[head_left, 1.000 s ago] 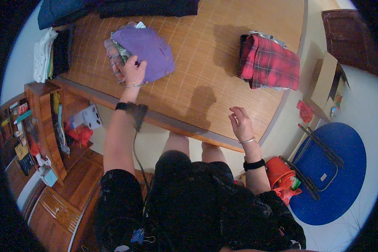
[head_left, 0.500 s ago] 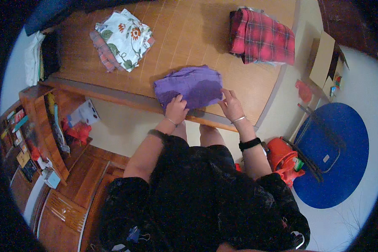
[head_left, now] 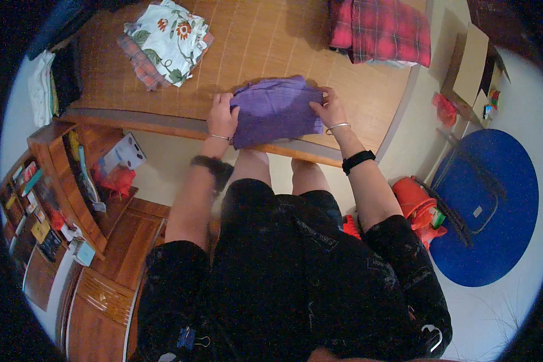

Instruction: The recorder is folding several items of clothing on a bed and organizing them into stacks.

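Observation:
A folded purple cloth garment [head_left: 277,111] lies at the near edge of the mat-covered bed [head_left: 247,36], its near side reaching over the dark border. My left hand [head_left: 223,117] grips its left end, thumb on top and fingers at the far corner. On the opposite end, my right hand [head_left: 330,111] pinches the right side between thumb and fingers. What kind of garment it is, I cannot make out. Farther left rests a stack of folded cloth [head_left: 172,39] with a white floral piece on top. A red plaid folded cloth [head_left: 383,30] sits at the far right.
Left of the bed stands a wooden shelf unit [head_left: 78,193] with small items. On the right are a blue round folding table [head_left: 495,241], an orange-red bucket [head_left: 411,196] and an open cardboard box [head_left: 470,63]. Dark and white cloths [head_left: 42,90] lie at the bed's left end.
My left hand has moved from the garment's near edge to its left end. My right hand has shifted slightly up its right side. The whole view has tilted a little.

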`<move>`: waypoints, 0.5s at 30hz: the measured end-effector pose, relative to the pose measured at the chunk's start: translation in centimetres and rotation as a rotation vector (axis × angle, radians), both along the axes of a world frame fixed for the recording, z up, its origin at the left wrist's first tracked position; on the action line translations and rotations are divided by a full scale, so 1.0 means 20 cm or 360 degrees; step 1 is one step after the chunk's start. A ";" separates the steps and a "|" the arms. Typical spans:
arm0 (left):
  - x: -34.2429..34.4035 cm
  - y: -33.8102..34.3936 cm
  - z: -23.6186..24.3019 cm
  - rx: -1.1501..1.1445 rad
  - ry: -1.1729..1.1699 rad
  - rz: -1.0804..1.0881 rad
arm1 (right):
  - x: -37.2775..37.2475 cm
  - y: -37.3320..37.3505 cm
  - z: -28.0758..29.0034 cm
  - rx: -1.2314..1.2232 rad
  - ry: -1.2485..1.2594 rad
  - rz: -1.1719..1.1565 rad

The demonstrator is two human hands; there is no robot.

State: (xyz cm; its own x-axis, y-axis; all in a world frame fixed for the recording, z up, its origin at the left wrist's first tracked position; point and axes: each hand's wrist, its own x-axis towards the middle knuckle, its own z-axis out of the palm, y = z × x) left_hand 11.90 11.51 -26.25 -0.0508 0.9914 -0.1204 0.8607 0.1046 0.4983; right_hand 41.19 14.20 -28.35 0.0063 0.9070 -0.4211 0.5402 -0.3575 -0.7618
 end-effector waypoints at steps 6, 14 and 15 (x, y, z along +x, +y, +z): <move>-0.02 -0.01 0.00 0.0036 -0.0050 -0.0215 | 0.02 -0.08 0.02 0.0240 -0.0101 0.0035; 0.00 -0.12 0.13 -0.0016 -0.0202 -0.0375 | -0.02 -0.26 0.25 0.0438 -0.0147 0.0208; 0.02 -0.11 0.16 0.0101 -0.0239 -0.0328 | -0.04 -0.28 0.29 0.0235 0.0151 0.0065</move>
